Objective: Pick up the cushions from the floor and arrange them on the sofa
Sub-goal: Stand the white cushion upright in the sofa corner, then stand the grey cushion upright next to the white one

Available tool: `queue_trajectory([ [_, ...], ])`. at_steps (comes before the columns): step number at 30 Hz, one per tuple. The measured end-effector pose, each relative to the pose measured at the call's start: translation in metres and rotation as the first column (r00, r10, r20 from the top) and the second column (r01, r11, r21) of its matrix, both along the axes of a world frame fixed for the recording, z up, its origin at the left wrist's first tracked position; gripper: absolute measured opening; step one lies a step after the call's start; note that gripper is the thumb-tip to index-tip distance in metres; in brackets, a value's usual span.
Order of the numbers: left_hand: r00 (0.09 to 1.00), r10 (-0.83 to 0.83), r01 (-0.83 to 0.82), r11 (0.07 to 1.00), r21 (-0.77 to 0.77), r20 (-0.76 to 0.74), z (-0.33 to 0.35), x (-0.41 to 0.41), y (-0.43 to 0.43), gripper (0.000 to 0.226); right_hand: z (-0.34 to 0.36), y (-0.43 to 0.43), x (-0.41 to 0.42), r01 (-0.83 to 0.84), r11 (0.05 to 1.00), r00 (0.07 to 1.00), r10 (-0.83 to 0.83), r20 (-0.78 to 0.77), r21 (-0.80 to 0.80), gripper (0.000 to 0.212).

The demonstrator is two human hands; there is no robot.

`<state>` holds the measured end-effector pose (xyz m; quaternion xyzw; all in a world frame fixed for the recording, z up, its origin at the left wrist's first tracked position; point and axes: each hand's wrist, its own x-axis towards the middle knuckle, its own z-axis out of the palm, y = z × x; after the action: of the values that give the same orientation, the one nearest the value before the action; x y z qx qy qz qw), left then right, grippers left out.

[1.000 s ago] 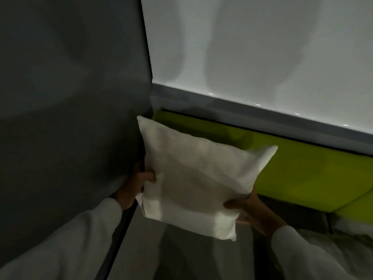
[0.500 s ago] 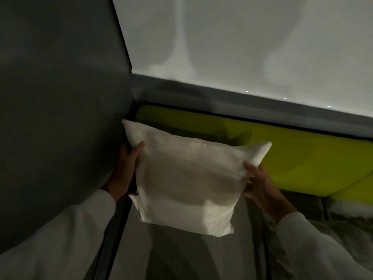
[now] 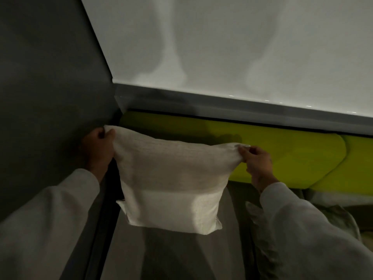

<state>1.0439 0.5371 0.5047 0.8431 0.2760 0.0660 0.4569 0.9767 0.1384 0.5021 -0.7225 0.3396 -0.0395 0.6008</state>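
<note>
White wall (image 3: pixel 232 41) and dark grey side panel (image 3: pixel 44 77) are seen meeting in a corner behind the grip, with a grey ledge (image 3: pixel 222 106) running beneath the white surface. Below that ledge, the yellow-green sofa back (image 3: pixel 292 156) is seen stretching away to the right of both hands. Compared with half a second ago, both hands are found higher on the cushion (image 3: pixel 171 182): its side edges were then being clasped, whereas its two upper corners are now pinched. The cushion, pale and woven, is held upright between the hands, in the corner in front of the sofa back, its lower edge hanging over the grey seat (image 3: pixel 161 255). Whether that edge touches the seat cannot be told. The upper left corner is gripped by the left hand (image 3: pixel 99 146), fingers curled tightly around the fabric, close beside the dark panel. The upper right corner is nipped narrowly between thumb and fingertips of the right hand (image 3: pixel 257 160). Pale sleeves (image 3: pixel 312 229) are seen on both arms. Crumpled fabric (image 3: pixel 341 217) is visible below the right hand.
</note>
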Motion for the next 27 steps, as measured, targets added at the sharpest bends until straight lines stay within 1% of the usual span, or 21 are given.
queue_trajectory([
  [3, 0.984, -0.154, 0.139, 0.98, 0.145, 0.095, 0.024, -0.006, -0.013, 0.037, 0.002, -0.011, -0.007, -0.06, 0.998, 0.998, 0.06, -0.018, -0.005, 0.007],
  [6, 0.927, -0.331, 0.264, 0.909, 0.323, 0.174, 0.047, -0.015, -0.035, 0.036, 0.01, -0.025, -0.015, -0.122, 0.992, 0.992, 0.123, -0.024, 0.027, 0.014],
  [7, 0.905, -0.386, 0.309, 0.886, 0.345, 0.18, 0.054, -0.021, -0.054, 0.034, 0.013, -0.037, -0.025, -0.128, 0.991, 0.991, 0.129, -0.033, 0.027, 0.016],
  [10, 0.842, -0.503, 0.422, 0.839, 0.344, 0.194, 0.066, -0.04, -0.105, 0.03, 0.018, -0.069, -0.049, -0.154, 0.988, 0.985, 0.155, -0.074, 0.017, 0.014],
  [12, 0.783, -0.582, 0.521, 0.806, 0.282, 0.219, 0.067, -0.061, -0.149, 0.026, 0.016, -0.102, -0.072, -0.155, 0.988, 0.981, 0.154, -0.115, 0.001, 0.012],
  [14, 0.711, -0.664, 0.62, 0.747, 0.241, 0.231, 0.06, -0.087, -0.203, 0.02, 0.014, -0.15, -0.102, -0.135, 0.991, 0.978, 0.132, -0.161, -0.004, 0.013],
  [16, 0.66, -0.729, 0.699, 0.685, 0.207, 0.181, 0.049, -0.114, -0.249, 0.017, 0.009, -0.196, -0.13, -0.106, 0.994, 0.974, 0.105, -0.202, 0.007, 0.014],
  [18, 0.617, -0.782, 0.772, 0.623, 0.13, 0.085, 0.032, -0.147, -0.3, 0.018, 0.001, -0.247, -0.163, -0.103, 0.995, 0.967, 0.1, -0.233, 0.002, 0.02],
  [19, 0.606, -0.795, 0.792, 0.605, 0.083, 0.021, 0.021, -0.163, -0.322, 0.018, -0.005, -0.271, -0.177, -0.104, 0.995, 0.963, 0.101, -0.25, 0.0, 0.019],
  [21, 0.58, -0.806, 0.812, 0.583, 0.012, -0.119, -0.002, -0.19, -0.353, 0.021, -0.017, -0.306, -0.202, -0.104, 0.995, 0.956, 0.099, -0.276, -0.003, 0.01],
  [22, 0.575, -0.796, 0.81, 0.587, -0.007, -0.19, -0.015, -0.204, -0.373, 0.023, -0.023, -0.327, -0.216, -0.103, 0.995, 0.951, 0.096, -0.295, -0.005, 0.008],
  [24, 0.593, -0.743, 0.766, 0.64, -0.068, -0.31, -0.035, -0.222, -0.393, 0.03, -0.036, -0.355, -0.237, -0.104, 0.994, 0.944, 0.093, -0.318, -0.017, 0.004],
  [26, 0.615, -0.672, 0.693, 0.71, -0.125, -0.413, -0.051, -0.24, -0.415, 0.036, -0.05, -0.381, -0.259, -0.172, 0.985, 0.93, 0.16, -0.331, -0.005, 0.012],
  [27, 0.615, -0.64, 0.659, 0.738, -0.146, -0.462, -0.058, -0.25, -0.423, 0.033, -0.057, -0.388, -0.268, -0.203, 0.978, 0.926, 0.206, -0.317, 0.043, 0.016],
])
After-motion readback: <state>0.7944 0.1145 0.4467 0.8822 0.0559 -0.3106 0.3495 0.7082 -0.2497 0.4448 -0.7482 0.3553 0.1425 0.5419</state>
